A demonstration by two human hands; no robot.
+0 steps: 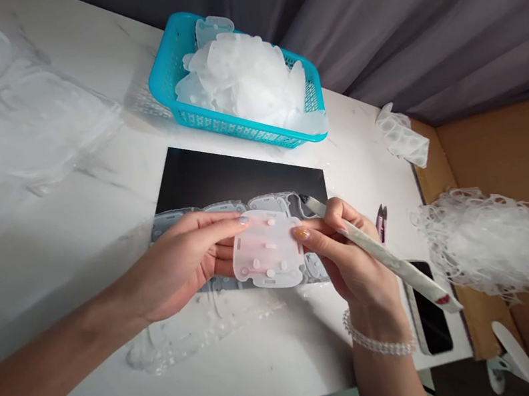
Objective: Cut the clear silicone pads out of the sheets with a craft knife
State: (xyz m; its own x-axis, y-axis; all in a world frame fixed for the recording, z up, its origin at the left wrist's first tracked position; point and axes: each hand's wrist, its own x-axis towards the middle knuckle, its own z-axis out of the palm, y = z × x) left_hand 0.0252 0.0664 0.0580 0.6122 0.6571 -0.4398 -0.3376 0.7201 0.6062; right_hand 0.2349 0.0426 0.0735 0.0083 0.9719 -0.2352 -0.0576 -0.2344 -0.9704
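Note:
My left hand (198, 256) grips a translucent, flexible-looking piece (271, 271) by its left side, thumb on top and fingers beneath. Small pegs stand up from its face, and slots are cut near its edges. On the opposite edge, the thumb of my right hand (348, 245) pinches the same piece. A long white-handled tool (397, 265) with a dark tip lies slanted in that right hand, its tip pointing up and left. Below both hands is a black mat (234, 169), bearing a clear sheet of similar moulded pieces (268, 205), partly covered by my hands.
A blue basket (232, 125) heaped with translucent pieces stands at the back. Bagged clear material (19, 124) covers the left. On the right are pink-handled snippers (381, 224), a phone (430, 312), a stringy scrap heap (499, 240) by cardboard, and a clear crumpled piece (402, 136).

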